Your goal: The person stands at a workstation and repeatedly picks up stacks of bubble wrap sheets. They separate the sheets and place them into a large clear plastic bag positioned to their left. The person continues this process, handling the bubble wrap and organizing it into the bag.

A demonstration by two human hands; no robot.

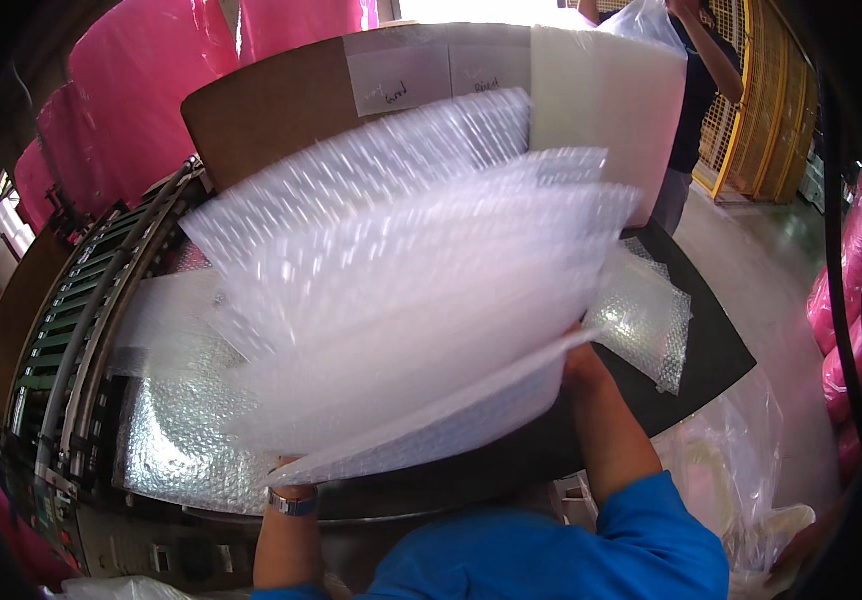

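Over to the left of the left grip [293, 490], I see a conveyor [76, 300] with green rollers, running alongside the dark tabletop [708, 345]. Ahead of that grip stand an upright brown panel [261, 120] and a white panel [606, 110], with tall pink plastic shapes [146, 80] behind the brown one and white glare [481, 10] above. Well right of the right grip [580, 365], grey floor [761, 280] stretches to a yellow mesh fence [776, 100], with pink bundles [846, 290] farther right.
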